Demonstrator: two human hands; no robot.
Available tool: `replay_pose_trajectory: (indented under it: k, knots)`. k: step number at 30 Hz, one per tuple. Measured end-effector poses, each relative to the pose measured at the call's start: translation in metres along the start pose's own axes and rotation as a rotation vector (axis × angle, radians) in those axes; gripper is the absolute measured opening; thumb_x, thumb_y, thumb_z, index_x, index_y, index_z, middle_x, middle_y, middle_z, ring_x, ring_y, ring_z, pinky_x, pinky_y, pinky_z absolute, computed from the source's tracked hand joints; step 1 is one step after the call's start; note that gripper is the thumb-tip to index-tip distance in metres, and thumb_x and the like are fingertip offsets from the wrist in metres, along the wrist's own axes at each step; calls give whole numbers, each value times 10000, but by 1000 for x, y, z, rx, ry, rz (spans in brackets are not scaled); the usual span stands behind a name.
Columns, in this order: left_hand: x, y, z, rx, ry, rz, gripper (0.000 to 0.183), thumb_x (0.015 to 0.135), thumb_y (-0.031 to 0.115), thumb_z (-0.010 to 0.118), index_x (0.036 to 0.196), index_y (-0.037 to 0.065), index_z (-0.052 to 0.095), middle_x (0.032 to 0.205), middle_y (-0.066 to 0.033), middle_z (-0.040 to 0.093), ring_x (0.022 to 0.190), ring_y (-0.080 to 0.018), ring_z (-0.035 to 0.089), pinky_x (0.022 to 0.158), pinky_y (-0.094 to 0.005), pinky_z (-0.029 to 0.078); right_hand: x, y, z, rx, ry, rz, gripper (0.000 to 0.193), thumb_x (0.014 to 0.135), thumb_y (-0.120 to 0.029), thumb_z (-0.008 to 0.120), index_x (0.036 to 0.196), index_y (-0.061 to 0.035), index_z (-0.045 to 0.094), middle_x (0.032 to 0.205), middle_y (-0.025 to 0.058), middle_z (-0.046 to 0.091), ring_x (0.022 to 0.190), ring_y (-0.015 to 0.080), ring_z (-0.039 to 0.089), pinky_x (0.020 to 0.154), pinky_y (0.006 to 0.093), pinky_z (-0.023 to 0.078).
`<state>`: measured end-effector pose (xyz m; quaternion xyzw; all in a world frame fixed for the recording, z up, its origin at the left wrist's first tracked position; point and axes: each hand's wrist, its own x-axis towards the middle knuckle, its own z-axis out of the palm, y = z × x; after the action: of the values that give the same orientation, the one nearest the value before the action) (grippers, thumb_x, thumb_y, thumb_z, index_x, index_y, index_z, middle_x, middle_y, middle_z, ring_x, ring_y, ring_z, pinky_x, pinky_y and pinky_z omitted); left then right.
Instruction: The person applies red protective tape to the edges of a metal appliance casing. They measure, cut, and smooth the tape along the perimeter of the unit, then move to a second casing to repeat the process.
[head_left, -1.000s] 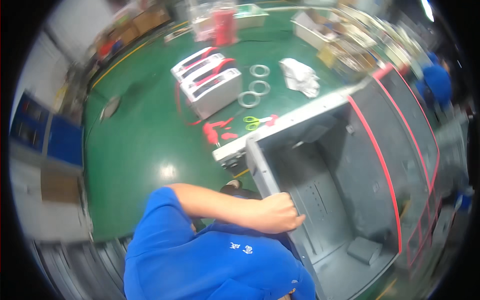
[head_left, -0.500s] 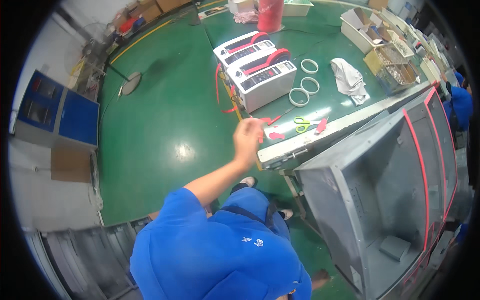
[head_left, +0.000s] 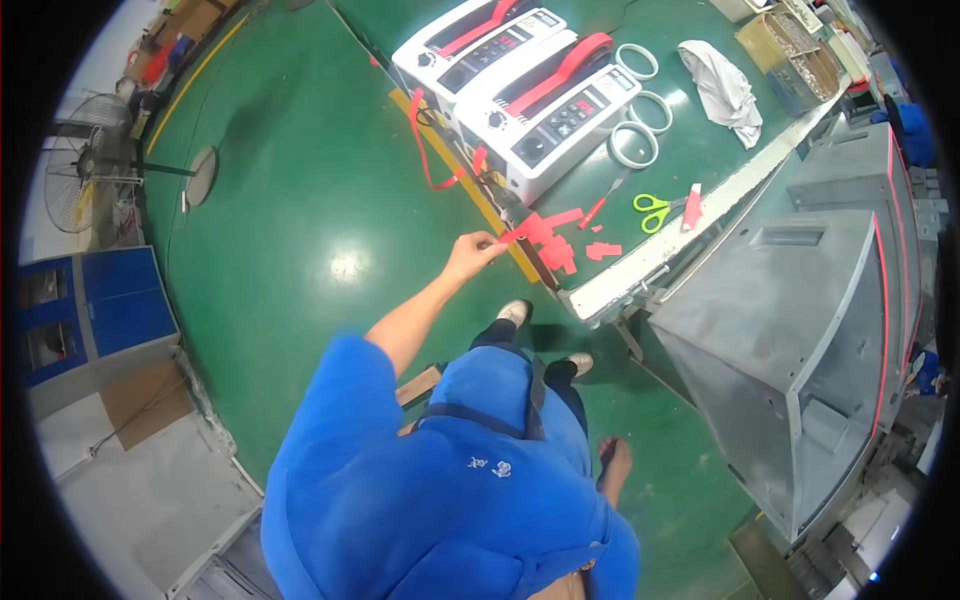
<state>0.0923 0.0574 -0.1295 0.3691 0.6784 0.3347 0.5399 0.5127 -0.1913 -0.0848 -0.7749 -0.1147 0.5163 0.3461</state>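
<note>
My left hand (head_left: 470,256) reaches to the near left corner of the green-topped table, its thumb and fingertips pinched on a strip of red tape (head_left: 512,236). The strip's far end meets a cluster of red tape pieces (head_left: 552,243) at the table corner. Beside these lie a smaller red scrap (head_left: 603,250), a thin red-handled tool (head_left: 597,207) and green-handled scissors (head_left: 652,212). Low by my side, apart from the table, hangs my right hand (head_left: 615,464); its fingers are not clear enough to read.
Two white tape dispensers (head_left: 530,170) with red rolls stand on the table, a red strip (head_left: 418,140) hanging off their left. White rings (head_left: 634,146) and a white cloth (head_left: 722,90) lie to the right. A grey metal cabinet (head_left: 760,300) stands right; a fan (head_left: 95,160) far left.
The view has shifted, bringing the dispensers nearer. My left hand has drawn slightly back from the table corner, and red tape now shows between its fingertips. My right hand is more in sight.
</note>
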Motion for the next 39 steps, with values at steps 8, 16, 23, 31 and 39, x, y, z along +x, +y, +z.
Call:
replay_pose_trajectory:
  k: [8,16,23,31,39]
  knots:
    - [-98,136,2,9,-210,252,129,798,124,593,831,4,626,715,-10,611,683,-54,533,618,-228,442,-25,-169,186,4,-637,-183,358,913,-232,441,1137,47,470,1045,169,570,965,226,569,835,325,460]
    - [-164,155,31,44,-354,509,118,762,100,640,841,13,636,703,-81,619,595,-139,579,546,-252,440,-77,-233,211,686,-681,-167,381,873,-96,494,1224,-18,367,956,115,563,859,189,571,773,316,472]
    - [-163,190,49,230,-712,623,186,745,102,662,911,24,637,706,-88,616,569,-139,555,521,-257,427,-125,-225,104,784,-153,-544,522,855,-60,519,1295,-6,244,927,167,581,814,230,603,763,337,497]
    - [-160,240,75,500,-927,800,164,736,109,673,872,22,642,683,-88,614,566,-158,581,518,-257,440,-149,-234,-22,713,493,-983,593,859,-52,507,1336,-23,156,1021,189,540,805,225,585,735,350,492]
    - [-169,290,116,569,-756,810,103,734,13,663,810,-37,616,643,-61,586,564,-93,563,498,-218,438,-132,-236,-163,766,541,-1041,369,838,-90,569,1162,29,438,957,149,598,799,152,564,733,265,458]
